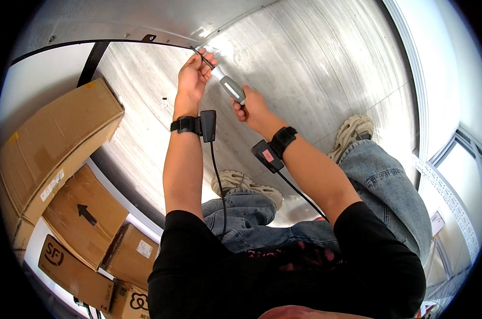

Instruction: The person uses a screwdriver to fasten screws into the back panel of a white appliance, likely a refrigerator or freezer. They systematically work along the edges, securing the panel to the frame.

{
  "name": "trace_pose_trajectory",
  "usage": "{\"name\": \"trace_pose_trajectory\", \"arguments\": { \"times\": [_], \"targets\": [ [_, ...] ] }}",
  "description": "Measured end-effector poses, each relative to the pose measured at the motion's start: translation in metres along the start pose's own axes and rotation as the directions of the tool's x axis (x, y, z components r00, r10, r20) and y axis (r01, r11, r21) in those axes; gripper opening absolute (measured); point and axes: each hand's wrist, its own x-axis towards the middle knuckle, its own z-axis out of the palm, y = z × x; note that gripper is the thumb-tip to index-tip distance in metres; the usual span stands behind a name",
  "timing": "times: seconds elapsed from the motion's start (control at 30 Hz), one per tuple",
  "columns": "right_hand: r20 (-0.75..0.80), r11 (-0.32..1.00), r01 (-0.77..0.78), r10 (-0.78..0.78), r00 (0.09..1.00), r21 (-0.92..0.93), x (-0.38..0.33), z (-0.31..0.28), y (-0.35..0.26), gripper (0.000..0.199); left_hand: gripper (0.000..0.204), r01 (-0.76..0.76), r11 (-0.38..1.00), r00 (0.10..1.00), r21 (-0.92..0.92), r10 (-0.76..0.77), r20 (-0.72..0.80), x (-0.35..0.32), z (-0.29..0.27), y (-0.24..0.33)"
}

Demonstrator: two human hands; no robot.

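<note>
A screwdriver (pixel 231 88) with a grey and white handle and a dark shaft slants up and left over the floor. My right hand (pixel 252 107) is closed round the butt end of its handle. Near the tip, the fingers of my left hand (pixel 194 80) are curled about the shaft. The tip meets the lower edge of a grey metal panel (pixel 118 21), close to its corner. Whether a screw sits at the tip is too small to tell.
Cardboard boxes (pixel 60 138) are stacked along the left. A dark upright bar (pixel 93 64) stands under the panel's edge. Small bits (pixel 165 101) lie on the wood-look floor (pixel 315 64). White framing (pixel 419 80) runs down the right. Cables trail from both wrist straps.
</note>
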Motion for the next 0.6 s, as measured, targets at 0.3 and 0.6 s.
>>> {"name": "trace_pose_trajectory", "arguments": {
  "times": [0.3, 0.6],
  "targets": [
    [-0.215, 0.888, 0.232, -0.336, 0.917, -0.396, -0.012, 0.027, -0.003, 0.052, 0.018, -0.01, 0.992, 0.987, 0.124, 0.03, -0.16, 0.006, 0.004, 0.001],
    [-0.102, 0.946, 0.109, -0.147, 0.984, -0.305, -0.012, 0.017, -0.019, 0.043, 0.022, -0.045, 0.996, 0.998, 0.083, 0.047, -0.029, 0.004, 0.001, 0.008]
  ]
}}
